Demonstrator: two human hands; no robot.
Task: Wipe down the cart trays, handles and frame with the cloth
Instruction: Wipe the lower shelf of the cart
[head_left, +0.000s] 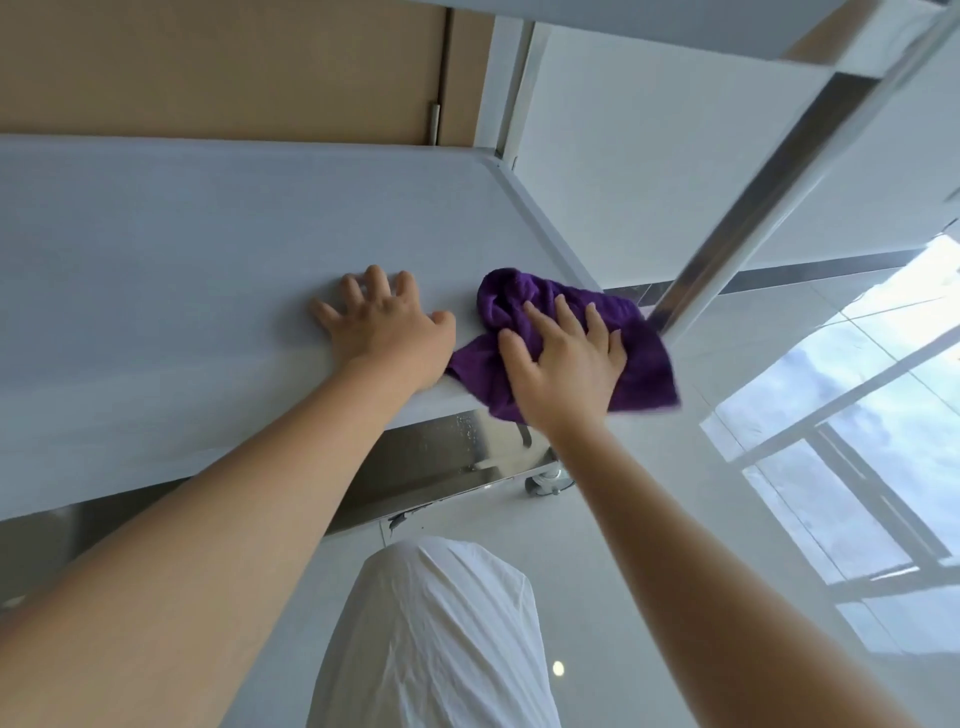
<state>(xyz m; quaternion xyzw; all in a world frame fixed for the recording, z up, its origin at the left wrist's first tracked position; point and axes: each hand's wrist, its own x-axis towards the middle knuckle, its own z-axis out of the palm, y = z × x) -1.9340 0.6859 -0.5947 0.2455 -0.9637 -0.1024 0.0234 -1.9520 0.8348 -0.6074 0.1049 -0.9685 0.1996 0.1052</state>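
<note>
R hand (563, 364) fingers spread, pressing purple cloth (639, 364) on tray (182, 249); L hand (387, 332) fingers spread flat.

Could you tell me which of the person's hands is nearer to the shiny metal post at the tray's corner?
Right. The right hand presses the purple cloth flat on the tray, just beside the metal post. The left hand rests flat on the tray, beyond the cloth from the post.

Crumpled purple cloth (566, 332) on tray (182, 260) corner

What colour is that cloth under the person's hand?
The crumpled terry cloth is deep purple, seen in the head view.
</note>
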